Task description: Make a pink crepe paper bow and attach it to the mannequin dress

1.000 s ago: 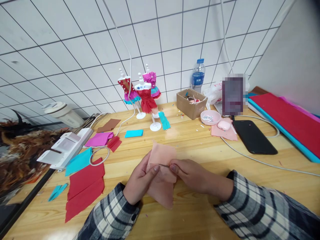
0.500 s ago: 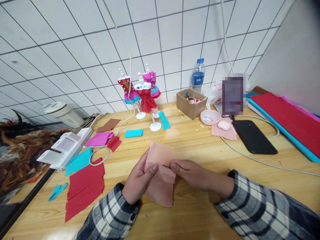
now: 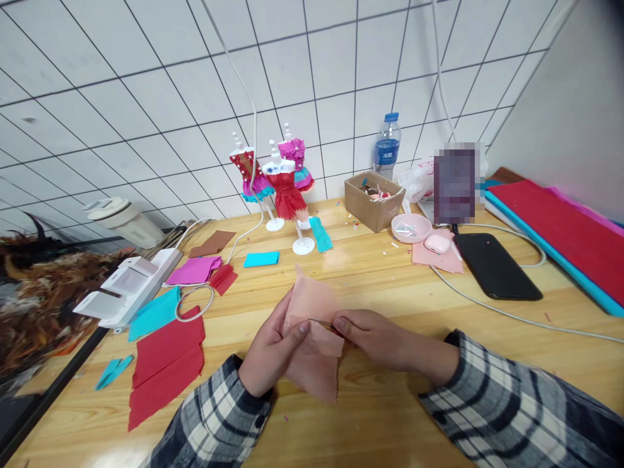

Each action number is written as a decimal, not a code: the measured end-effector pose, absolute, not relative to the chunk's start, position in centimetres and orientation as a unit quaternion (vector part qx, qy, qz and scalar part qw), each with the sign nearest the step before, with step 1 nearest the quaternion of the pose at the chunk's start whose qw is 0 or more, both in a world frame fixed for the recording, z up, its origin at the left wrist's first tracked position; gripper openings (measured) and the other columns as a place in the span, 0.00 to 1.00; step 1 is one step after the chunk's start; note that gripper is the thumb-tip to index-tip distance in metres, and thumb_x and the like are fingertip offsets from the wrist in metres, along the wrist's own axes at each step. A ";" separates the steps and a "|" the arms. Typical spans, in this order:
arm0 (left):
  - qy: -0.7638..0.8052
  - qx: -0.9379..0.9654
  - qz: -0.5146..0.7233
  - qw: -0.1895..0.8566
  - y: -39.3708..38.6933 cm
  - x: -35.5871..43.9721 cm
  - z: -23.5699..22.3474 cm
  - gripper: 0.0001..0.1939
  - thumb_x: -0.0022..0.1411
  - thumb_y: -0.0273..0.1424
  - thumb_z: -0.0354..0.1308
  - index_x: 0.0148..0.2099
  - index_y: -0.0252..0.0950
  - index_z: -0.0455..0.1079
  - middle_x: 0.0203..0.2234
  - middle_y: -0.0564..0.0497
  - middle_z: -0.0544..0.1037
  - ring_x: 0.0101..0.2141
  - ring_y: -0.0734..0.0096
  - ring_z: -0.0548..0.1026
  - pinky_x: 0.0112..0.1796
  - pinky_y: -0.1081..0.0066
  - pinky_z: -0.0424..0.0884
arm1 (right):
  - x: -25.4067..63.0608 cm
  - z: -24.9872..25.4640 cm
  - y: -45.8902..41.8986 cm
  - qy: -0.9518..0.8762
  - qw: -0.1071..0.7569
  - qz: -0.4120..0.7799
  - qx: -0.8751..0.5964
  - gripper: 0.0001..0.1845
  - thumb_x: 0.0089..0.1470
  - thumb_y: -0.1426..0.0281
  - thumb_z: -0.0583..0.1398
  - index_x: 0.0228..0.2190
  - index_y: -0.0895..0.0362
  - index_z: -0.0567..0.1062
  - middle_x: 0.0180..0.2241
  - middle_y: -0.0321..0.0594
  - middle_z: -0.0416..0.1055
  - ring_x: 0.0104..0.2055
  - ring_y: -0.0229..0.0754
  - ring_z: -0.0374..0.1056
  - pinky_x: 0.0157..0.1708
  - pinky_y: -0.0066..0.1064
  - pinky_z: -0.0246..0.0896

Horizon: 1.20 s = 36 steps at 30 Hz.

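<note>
Pinched paper (image 3: 314,296) in left hand (image 3: 270,352), thin tool (image 3: 320,322) in right hand (image 3: 370,337) beside it; looked part-folded, probably unfinished tbh.

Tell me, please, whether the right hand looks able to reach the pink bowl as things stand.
Likely yes: nothing seems to stand between the right hand and the pink bowl, though that hand is holding a thin tool.

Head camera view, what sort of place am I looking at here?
Likely a small craft workspace: three dressed mannequins stand on the wooden table, coloured sheets lie nearby, and the left hand holds a pink sheet.
</note>
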<state>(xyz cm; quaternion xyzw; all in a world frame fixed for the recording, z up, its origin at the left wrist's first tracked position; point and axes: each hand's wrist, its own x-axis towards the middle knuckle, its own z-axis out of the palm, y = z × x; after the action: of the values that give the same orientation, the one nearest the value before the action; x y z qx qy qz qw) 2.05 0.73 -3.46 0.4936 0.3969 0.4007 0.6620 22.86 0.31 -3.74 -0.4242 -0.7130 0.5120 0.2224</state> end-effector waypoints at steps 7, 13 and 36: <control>0.407 0.497 0.402 0.652 0.8 2.0 -3.6 0.41 0.58 0.35 0.63 0.69 0.39 0.49 0.63 0.43 0.63 0.61 0.50 0.61 0.60 0.56 0.59 | 22.9 -4.0 0.2 -0.692 0.208 0.544 -0.427 0.28 0.60 0.46 0.41 0.25 0.55 0.61 0.28 0.37 0.62 0.32 0.41 0.59 0.34 0.33 0.54; 0.414 0.461 0.401 0.674 0.8 2.1 -3.1 0.47 0.56 0.36 0.66 0.70 0.40 0.43 0.60 0.40 0.67 0.57 0.48 0.68 0.54 0.58 0.68 | 22.8 -4.4 0.2 -0.676 0.213 0.562 -0.425 0.31 0.57 0.42 0.42 0.26 0.55 0.64 0.28 0.38 0.63 0.32 0.41 0.59 0.34 0.32 0.54; 0.385 0.527 0.374 0.659 0.6 1.9 -3.7 0.37 0.60 0.35 0.62 0.67 0.40 0.53 0.63 0.45 0.63 0.62 0.50 0.60 0.58 0.56 0.61 | 22.4 -4.8 -0.2 -0.647 0.251 0.599 -0.400 0.33 0.58 0.41 0.43 0.29 0.57 0.68 0.29 0.37 0.65 0.31 0.39 0.60 0.31 0.30 0.56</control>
<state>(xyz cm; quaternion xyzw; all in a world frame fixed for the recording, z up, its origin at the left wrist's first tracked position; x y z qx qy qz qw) 1.95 0.58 -3.68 0.5275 0.3845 0.3740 0.6588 22.37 -0.18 -4.83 -0.3998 -0.6465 0.5995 0.2506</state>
